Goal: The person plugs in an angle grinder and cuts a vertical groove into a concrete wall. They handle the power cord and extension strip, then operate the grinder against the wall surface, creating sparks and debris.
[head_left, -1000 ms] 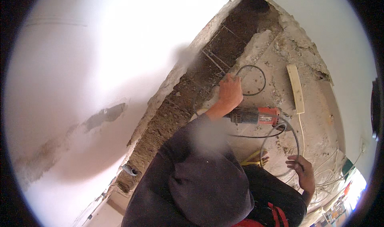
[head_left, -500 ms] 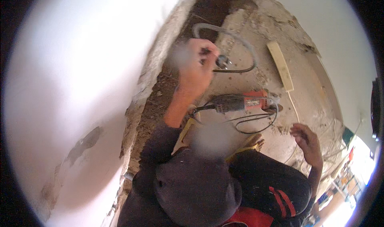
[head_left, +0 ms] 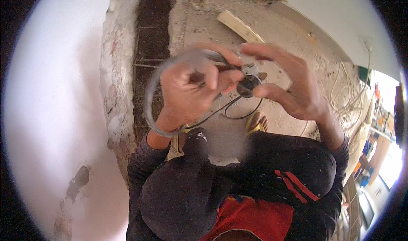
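Note:
My left hand (head_left: 185,90) is closed on a grey-black cable (head_left: 151,100), which forms a loose, blurred loop around it; whether it also grips the plug is unclear. My right hand (head_left: 297,86) is open beside it, with thumb and fingers apart around the space near the left fingertips. Behind both hands lies a red and black power tool (head_left: 229,88), mostly hidden, with a dark round head partly showing. Its thinner cord curls below my hands, above my sandalled foot (head_left: 259,123).
A cream power strip (head_left: 238,24) lies on rubble-strewn concrete. A dark trench (head_left: 151,15) with thin bars runs along the broken edge (head_left: 117,71) beside the white wall (head_left: 59,92). Tangled white cables (head_left: 344,92) lie at right, near bright, cluttered surroundings.
My left hand came away from the trench and lifted a looped cable. My right hand rose from low right to beside it, fingers spread. The view swung, shifting the trench leftward.

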`<state>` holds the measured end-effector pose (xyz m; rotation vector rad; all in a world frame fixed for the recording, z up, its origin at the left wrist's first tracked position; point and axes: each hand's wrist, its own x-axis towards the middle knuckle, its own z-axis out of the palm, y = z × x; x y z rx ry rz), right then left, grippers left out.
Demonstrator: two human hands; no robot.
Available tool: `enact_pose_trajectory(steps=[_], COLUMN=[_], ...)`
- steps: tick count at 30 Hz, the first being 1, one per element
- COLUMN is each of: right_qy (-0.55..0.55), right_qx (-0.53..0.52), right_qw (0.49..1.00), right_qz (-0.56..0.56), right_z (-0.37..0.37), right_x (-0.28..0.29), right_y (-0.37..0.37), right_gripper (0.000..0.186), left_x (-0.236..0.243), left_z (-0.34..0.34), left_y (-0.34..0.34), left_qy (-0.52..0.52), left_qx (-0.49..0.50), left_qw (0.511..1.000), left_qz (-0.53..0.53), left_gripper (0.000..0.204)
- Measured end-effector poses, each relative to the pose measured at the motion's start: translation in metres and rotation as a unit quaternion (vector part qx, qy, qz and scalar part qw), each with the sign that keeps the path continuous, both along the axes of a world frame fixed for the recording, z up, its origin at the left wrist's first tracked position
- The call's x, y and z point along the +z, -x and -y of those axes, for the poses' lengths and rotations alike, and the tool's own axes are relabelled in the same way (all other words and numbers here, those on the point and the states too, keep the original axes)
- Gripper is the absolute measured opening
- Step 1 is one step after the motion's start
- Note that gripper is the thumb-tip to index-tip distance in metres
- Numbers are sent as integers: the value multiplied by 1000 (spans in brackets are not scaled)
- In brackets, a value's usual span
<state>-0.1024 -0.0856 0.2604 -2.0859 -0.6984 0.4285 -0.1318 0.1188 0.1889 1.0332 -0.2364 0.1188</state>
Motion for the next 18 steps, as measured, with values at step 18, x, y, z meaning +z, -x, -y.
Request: enact_pose_trajectory(steps=[18], right_qy=[199], right_qx=[-285], right_qw=[913], right_qz=[213], right_z=[156], right_x=[-30], right_y=[72], right_gripper=[17], left_x=[-134], left_z=[48], left_y=[-43], left_qy=[-497], left_qx=[-341], left_qw=[765], left_qz=[-228], left_gripper=[66])
